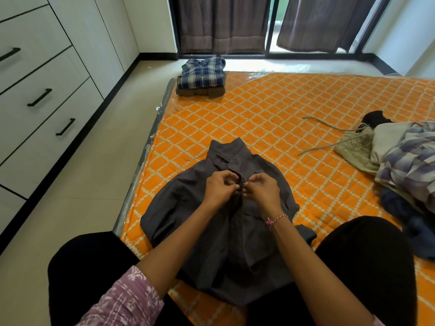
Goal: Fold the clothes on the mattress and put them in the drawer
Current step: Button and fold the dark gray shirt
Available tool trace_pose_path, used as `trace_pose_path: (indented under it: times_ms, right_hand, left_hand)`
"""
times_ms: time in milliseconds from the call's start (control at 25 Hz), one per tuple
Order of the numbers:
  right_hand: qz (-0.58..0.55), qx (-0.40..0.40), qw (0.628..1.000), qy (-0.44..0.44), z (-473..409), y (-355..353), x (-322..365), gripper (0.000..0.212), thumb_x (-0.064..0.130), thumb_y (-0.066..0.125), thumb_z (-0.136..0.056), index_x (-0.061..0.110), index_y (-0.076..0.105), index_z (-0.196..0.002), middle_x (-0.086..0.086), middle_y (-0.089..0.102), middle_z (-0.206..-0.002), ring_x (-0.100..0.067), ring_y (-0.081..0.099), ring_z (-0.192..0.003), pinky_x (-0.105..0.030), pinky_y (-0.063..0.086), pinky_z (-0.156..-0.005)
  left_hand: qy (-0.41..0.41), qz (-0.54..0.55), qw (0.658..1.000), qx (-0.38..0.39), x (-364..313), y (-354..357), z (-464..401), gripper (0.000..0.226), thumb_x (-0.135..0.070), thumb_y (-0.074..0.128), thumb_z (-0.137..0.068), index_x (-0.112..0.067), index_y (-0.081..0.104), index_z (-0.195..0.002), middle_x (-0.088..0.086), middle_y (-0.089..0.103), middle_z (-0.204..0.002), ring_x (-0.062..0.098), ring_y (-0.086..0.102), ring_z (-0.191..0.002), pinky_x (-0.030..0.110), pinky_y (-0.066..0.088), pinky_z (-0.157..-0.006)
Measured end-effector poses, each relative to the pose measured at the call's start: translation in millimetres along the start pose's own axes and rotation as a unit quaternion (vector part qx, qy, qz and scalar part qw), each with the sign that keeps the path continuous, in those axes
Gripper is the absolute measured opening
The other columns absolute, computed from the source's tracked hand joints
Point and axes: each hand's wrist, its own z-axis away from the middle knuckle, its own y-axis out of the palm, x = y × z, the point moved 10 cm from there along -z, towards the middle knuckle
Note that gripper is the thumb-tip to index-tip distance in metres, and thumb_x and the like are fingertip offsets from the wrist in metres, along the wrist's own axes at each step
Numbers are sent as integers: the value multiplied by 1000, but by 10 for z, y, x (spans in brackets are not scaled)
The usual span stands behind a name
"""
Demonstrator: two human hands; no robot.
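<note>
I see the grey shirt [221, 208] lying front up on the orange mattress [294, 109], just before my knees, collar pointing away from me. My left hand [220, 185] and my right hand [263, 189] meet at the button strip below the collar, and the fingers of each are curled and pinch the cloth there; I judge that I am closing a button, but the button itself is too small to see.

The shirt looks to me light and soft, with no stiffness, so it will sag and wrinkle if I lift it by one point. I think it is better to take it at the shoulders or at both side seams, and to fold it flat on the mattress.

To the left, the mattress edge is near the shirt's sleeve, with bare floor and then the drawers [40, 97] beyond. A folded stack [201, 76] sits at the far left corner. The unfolded pile [400, 156] lies at the right, well apart from the shirt. Between them is open mattress for spreading the sleeves.
</note>
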Motion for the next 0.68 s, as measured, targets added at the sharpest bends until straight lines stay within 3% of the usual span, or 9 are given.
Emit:
trace_pose_path:
  times_ms: [120, 200, 400, 520, 680]
  right_hand:
    - [56, 12, 998, -21, -49, 3, 44, 25, -4, 69, -75, 18, 56, -73, -11, 67, -75, -32, 69, -80, -47, 58, -74]
    - [89, 17, 995, -34, -32, 40, 74, 26, -3, 70, -72, 19, 55, -74, -12, 68, -75, -30, 69, -77, -48, 58, -71]
    - [191, 15, 977, -92, 6, 120, 241, 31, -4, 60, -73, 15, 53, -96, -2, 60, -60, -19, 62, -61, -37, 56, -61]
    - [267, 17, 953, -140, 43, 206, 364, 33, -2, 57, -78, 16, 47, -105, -3, 60, -65, -18, 57, -62, -32, 46, -51]
    - [268, -47, 938, -215, 184, 216, 479, 39, 0, 56, -83, 15, 45, -117, -4, 63, -74, -22, 60, -67, -38, 52, -56]
  left_hand:
    - [-25, 29, 999, 2, 51, 23, -12, 25, 1, 69, -80, -4, 68, -105, 6, 69, -75, 16, 69, -68, 33, 59, -77]
    - [-42, 36, 998, 0, 113, 26, -17, 25, 1, 68, -81, -2, 68, -106, 10, 71, -82, 18, 70, -71, 33, 59, -77]
    - [-60, 28, 997, -35, 176, -31, 18, 17, -4, 58, -88, -5, 72, -99, 9, 71, -87, 19, 68, -76, 33, 59, -75]
    - [-91, 97, 991, -29, 205, -14, 41, 13, -7, 59, -88, -11, 71, -83, 8, 67, -78, 18, 64, -71, 30, 57, -69]
    - [-180, 212, 960, -31, 341, 64, 97, 8, -9, 67, -86, -10, 60, -89, 11, 66, -89, 16, 64, -74, 24, 54, -60]
